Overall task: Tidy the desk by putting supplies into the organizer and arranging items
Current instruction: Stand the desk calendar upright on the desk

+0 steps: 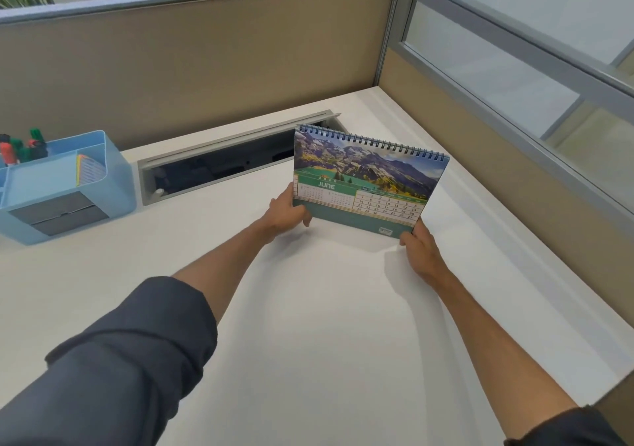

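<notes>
Both hands (288, 210) at calendar's (368, 179) lower corners

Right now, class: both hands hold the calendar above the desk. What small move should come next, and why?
Probably lower the calendar onto the desk and let go. The left hand and right hand grip its bottom corners, upright, and the markers already stand in the organizer.

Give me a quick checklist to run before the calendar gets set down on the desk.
1. Left hand holds the calendar at its lower left corner: ok.
2. Right hand holds the lower right corner: ok.
3. June page faces the person: ok.
4. Calendar base touching the desk: cannot tell.
5. Calendar clear of the open cable tray: cannot tell.
6. Blue organizer out of the way, far left: ok.
</notes>
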